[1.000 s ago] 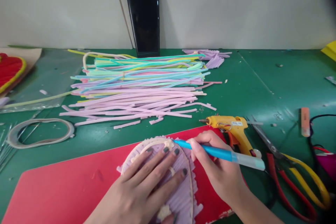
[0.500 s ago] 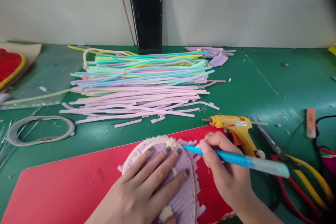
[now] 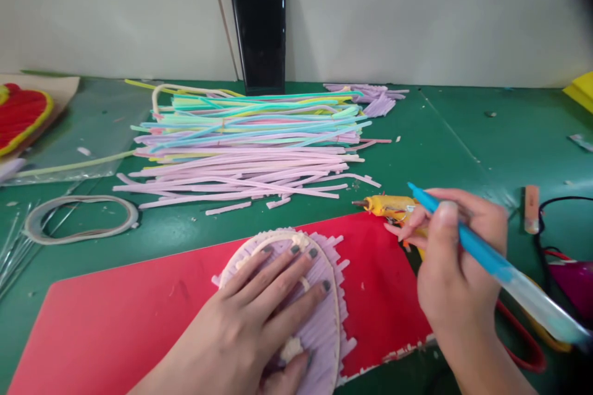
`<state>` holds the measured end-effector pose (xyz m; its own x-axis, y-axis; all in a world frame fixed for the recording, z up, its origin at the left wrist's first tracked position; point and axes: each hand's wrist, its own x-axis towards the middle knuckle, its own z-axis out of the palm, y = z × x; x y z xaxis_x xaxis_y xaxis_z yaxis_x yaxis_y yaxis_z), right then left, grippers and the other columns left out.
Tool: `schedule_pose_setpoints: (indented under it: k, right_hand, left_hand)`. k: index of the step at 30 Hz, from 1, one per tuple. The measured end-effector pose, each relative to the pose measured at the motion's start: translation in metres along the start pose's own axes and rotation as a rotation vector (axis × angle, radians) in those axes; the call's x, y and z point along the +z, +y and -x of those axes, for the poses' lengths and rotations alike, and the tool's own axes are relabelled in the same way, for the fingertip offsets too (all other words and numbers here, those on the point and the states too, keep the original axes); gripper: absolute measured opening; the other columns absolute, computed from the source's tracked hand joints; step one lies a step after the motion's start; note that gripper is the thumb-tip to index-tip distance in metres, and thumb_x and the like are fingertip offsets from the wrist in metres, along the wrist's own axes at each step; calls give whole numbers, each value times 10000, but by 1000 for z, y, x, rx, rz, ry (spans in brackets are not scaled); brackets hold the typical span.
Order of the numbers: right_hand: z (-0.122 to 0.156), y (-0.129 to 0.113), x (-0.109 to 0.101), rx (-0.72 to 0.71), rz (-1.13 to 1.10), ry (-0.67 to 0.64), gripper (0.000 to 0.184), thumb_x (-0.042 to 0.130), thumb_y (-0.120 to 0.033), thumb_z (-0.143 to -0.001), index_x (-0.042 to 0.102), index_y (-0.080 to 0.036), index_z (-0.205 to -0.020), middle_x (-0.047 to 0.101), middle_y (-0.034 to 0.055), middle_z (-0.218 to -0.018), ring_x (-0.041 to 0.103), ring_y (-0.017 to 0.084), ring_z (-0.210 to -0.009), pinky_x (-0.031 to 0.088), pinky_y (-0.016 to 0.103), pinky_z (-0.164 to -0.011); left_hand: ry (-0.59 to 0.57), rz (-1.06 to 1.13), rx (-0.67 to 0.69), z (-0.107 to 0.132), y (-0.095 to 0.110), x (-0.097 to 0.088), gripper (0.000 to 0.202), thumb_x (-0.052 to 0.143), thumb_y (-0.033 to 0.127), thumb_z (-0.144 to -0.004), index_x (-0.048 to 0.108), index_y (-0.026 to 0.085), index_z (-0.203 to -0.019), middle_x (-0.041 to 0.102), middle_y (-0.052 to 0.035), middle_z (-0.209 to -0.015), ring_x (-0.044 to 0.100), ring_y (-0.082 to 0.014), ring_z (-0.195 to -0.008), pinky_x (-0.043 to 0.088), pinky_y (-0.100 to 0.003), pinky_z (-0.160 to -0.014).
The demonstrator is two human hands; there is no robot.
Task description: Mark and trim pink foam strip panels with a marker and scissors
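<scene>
My left hand (image 3: 259, 315) lies flat with fingers spread on a lilac oval piece (image 3: 319, 321) made of foam strips, edged by a cream cord, resting on a red mat (image 3: 139, 315). My right hand (image 3: 456, 259) is raised to the right of the piece and grips a blue craft knife (image 3: 486, 259) with its tip pointing up and left. The hand hovers over a yellow glue gun (image 3: 386, 205), which it partly hides.
A big pile of pastel foam strips (image 3: 250, 148) lies behind the mat. A black phone (image 3: 258, 31) leans on the wall. A tape ring (image 3: 78, 219) sits at left, pliers with red and yellow handles (image 3: 528, 352) and cables at right, a red heart piece (image 3: 18, 114) far left.
My right hand has lifted the blue knife off the edge of the lilac piece and moved right, over the glue gun. My left hand has stayed pressed on the piece.
</scene>
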<state>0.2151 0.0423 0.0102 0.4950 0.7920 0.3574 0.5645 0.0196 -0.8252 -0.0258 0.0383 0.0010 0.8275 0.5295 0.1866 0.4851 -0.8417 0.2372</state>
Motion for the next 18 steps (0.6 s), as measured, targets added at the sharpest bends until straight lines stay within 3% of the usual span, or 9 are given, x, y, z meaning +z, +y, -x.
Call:
schedule_pose_setpoints:
  k: [4, 11, 15, 18]
  right_hand:
    - [-5, 7, 0, 4, 130, -10, 304, 445, -431, -963, 550, -233, -1169, 609, 95, -981, 622, 212, -747, 549, 403, -678]
    - [-1, 3, 2, -108, 141, 2, 257, 446, -370, -972, 586, -207, -1112, 637, 89, -926, 631, 218, -805, 526, 402, -769]
    - [15, -9, 6, -137, -42, -181, 177, 484, -285, -963, 633, -192, -937, 618, 13, -710, 603, 143, -628, 514, 282, -594]
    - [24, -11, 12, 8, -255, -349, 196, 484, -262, -970, 601, -204, -824, 507, -59, -515, 503, 90, -435, 427, 218, -436]
  left_hand:
    - [-23, 10, -15, -2, 1, -4, 576, 539, 333, -861, 460, 255, -1427, 422, -42, -1500, 428, -288, -1359, 356, -475, -1134]
    - [-6, -9, 11, -2, 0, -2, 590, 528, 342, -872, 433, 238, -1444, 398, -58, -1515, 414, -297, -1368, 371, -502, -1116]
    - [14, -21, 25, -2, 1, -2, 586, 521, 322, -868, 438, 230, -1441, 410, -59, -1509, 411, -296, -1370, 373, -508, -1112]
    - [20, -16, 11, -1, 3, -1, 591, 524, 318, -860, 438, 238, -1440, 407, -51, -1514, 395, -282, -1382, 357, -492, -1126]
